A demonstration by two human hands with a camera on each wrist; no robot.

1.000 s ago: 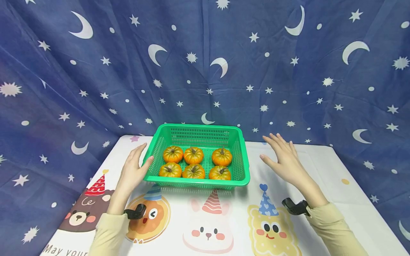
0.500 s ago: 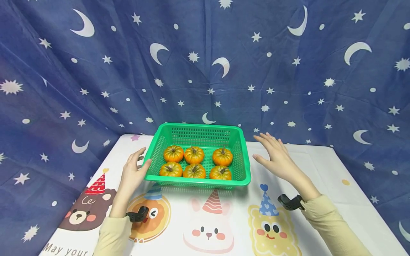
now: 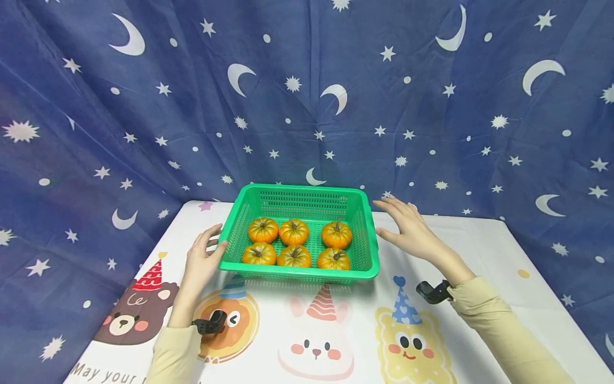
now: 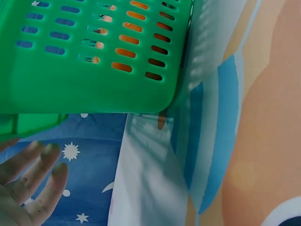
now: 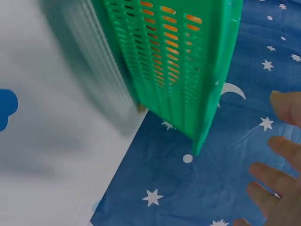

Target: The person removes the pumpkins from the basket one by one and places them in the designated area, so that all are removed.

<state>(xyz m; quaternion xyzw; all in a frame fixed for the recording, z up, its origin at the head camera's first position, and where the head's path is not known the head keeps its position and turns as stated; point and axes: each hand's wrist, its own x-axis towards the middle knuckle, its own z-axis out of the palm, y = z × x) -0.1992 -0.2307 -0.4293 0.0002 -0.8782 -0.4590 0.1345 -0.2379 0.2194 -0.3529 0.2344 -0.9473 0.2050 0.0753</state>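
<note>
A green plastic basket [image 3: 299, 271] with slotted walls stands on the table and holds several small orange pumpkins [image 3: 295, 232] in two rows. At its left side is my left hand [image 3: 201, 261], thumb by the rim and fingers slightly bent; whether it touches cannot be told. The left wrist view shows those fingers [image 4: 56, 183] beside the green wall. On the other side my right hand [image 3: 408, 229] hovers with fingers extended toward the right rim. A gap shows between the right fingers [image 5: 270, 176] and the basket in the right wrist view. Neither hand holds anything.
A white tablecloth [image 3: 268, 330] printed with cartoon animals covers the table. Behind the basket hangs a blue curtain [image 3: 288, 133] with white moons and stars, close to the table's back edge. Both wrists wear black camera mounts, the right one [image 3: 433, 292] above the cloth.
My right hand has moved left, nearer the basket's right rim. The left hand has shifted slightly, staying by the left rim. The whole head view has drifted a little; basket and pumpkins stay put.
</note>
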